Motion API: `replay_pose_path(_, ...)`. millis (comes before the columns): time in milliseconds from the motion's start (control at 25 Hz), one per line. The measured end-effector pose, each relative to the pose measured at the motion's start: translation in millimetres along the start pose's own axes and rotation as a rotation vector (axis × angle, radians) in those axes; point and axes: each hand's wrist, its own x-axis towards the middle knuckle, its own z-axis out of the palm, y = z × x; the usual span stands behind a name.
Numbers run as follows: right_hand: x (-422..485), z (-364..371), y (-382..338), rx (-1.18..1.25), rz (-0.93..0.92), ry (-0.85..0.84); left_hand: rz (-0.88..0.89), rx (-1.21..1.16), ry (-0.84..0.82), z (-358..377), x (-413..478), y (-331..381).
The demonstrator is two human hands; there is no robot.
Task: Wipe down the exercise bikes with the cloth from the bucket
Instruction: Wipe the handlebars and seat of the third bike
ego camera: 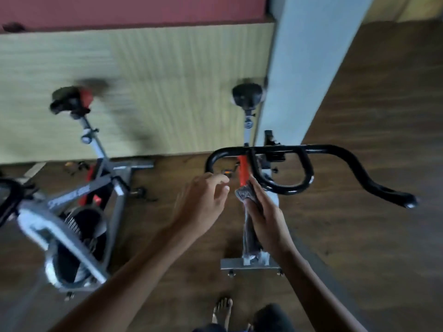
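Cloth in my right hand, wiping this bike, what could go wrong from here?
1. The cloth in the right hand sits close to the handlebar, where small knobs and brackets could snag it.
2. The bare foot stands near the metal base bar; a step forward might stub toes.
3. The left hand holds nothing, so a hard push may rock the bike.

A pale wood-grain panel (143,80) fills the upper left under a red band (131,8); a light pillar (299,68) stands upper centre, dark wooden floor (371,116) at right
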Motion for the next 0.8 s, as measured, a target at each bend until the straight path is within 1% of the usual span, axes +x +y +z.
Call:
replay_pose_path(80,8.6,14.6,5.0,0.022,-0.021,-0.079,-0.108,-0.017,0.08,-4.6,-19.8,-15.4)
replay_pose_path(200,22.6,25.5,16.6,0.028,-0.041,-0.156,-0.223,-0.055,0.201,3.1,-45.3,-21.5)
replay_pose_path(320,40.2,25.4,34.4,0.045,-0.076,-0.226,-0.347,-0.126,0.318,28.1,-59.6,-12.4)
replay_pose_path(400,46.4,23.1,44.3,0.079,-0.117,-0.298,-0.426,-0.178,0.433,48.0,-64.0,-0.6)
replay_pose_path(520,45.2,24.0,49.2,0.192,-0.246,-0.364,-0.523,-0.237,0.544,64.8,-63.1,11.7)
replay_pose_path(680,45.7,41.0,64.8,0.216,-0.571,-0.403,-0.594,-0.331,0.608,71.0,-60.8,12.8)
replay_pose_path(800,44.5,61.6,75.5,0.291,-0.655,-0.451,-0.575,-0.374,0.694,77.2,-58.7,16.2)
